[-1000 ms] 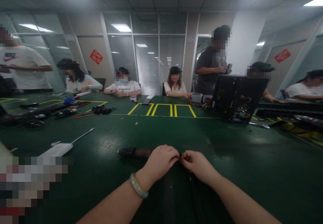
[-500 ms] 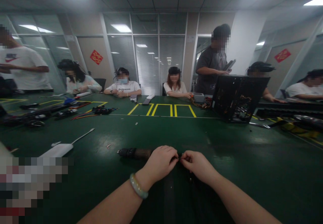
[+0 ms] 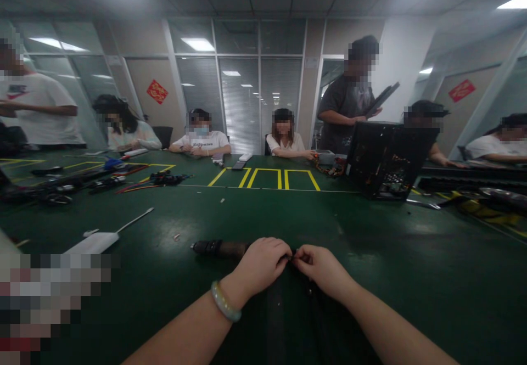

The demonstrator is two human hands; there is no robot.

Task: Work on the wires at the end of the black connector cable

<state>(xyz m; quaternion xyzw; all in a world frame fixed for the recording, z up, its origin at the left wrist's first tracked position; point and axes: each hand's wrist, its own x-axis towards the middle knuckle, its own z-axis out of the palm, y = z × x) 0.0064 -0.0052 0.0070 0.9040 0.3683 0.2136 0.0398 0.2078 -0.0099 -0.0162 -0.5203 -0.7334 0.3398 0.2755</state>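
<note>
My left hand [image 3: 263, 260], with a pale green bangle [image 3: 225, 302] on its wrist, is closed with thumb and fingers pressed together. My right hand [image 3: 315, 260] pinches beside it, the fingertips of both almost meeting. Something small and dark sits between them, too small and hidden to name. Behind the left hand lies a dark, cylindrical power tool [image 3: 220, 248], its narrow tip pointing left; the hand covers its right end. A dark cable-like strip [image 3: 312, 293] runs below the right hand toward the table's near side.
On the green table [image 3: 379, 288] at left lie a white adapter [image 3: 93, 244] with its cord and dark cables [image 3: 160, 179]. A black computer case [image 3: 387, 159] stands at back right. Several people sit along the far side; a standing person [image 3: 349, 90] holds a dark panel [image 3: 382, 99].
My hands hold nearly the same place and pinch, with only slight finger movement. The dark panel in the standing person's hands has risen and shows more of its length.
</note>
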